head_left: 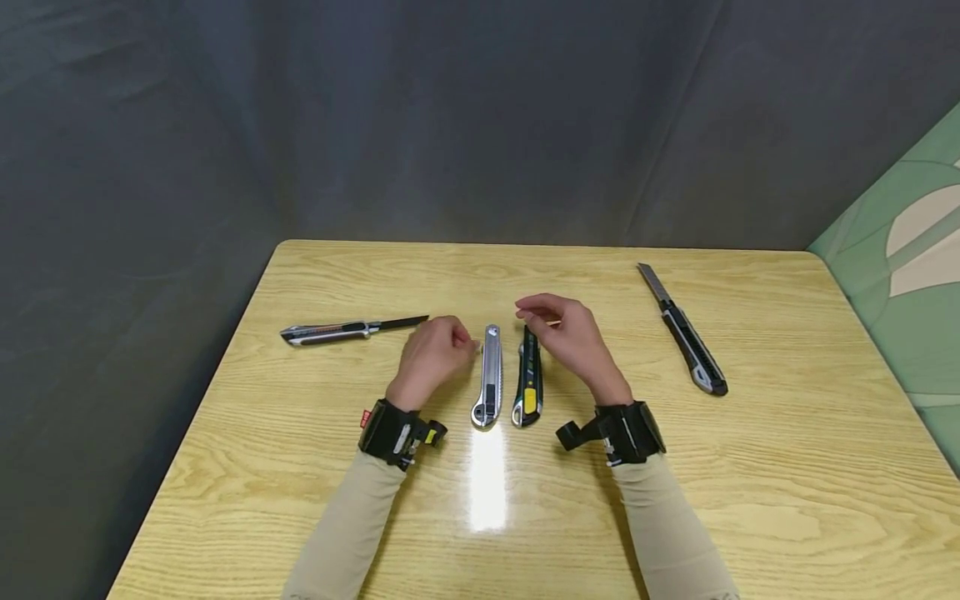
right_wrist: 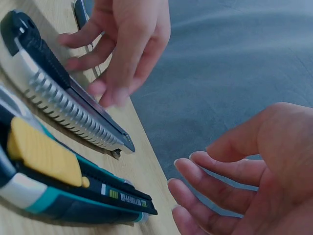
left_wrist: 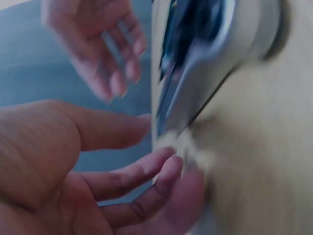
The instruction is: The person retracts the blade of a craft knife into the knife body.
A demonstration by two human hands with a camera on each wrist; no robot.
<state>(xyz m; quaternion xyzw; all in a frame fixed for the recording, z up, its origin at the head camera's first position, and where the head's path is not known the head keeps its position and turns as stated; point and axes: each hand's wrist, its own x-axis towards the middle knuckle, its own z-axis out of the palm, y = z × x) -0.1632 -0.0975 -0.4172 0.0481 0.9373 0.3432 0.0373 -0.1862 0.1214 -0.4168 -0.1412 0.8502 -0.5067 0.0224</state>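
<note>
Two box cutters lie side by side between the hands: a silver box cutter (head_left: 491,379) and a black-and-teal box cutter (head_left: 530,383) with a yellow slider. No blade sticks out of either one. My left hand (head_left: 437,357) hovers just left of the silver cutter, thumb apart from loosely bent fingers, holding nothing. Over the far end of the black-and-teal cutter is my right hand (head_left: 566,333), its fingers relaxed and nothing between them. The right wrist view shows the silver cutter's ridged side (right_wrist: 63,112) and the yellow slider (right_wrist: 44,152) up close.
On the left, a grey-and-black box cutter (head_left: 330,332) lies with its dark blade out, pointing toward my left hand. Another black-and-grey box cutter (head_left: 693,350) lies at the right, blade extended toward the back edge. A dark cloth (head_left: 465,125) hangs behind the wooden table (head_left: 787,467).
</note>
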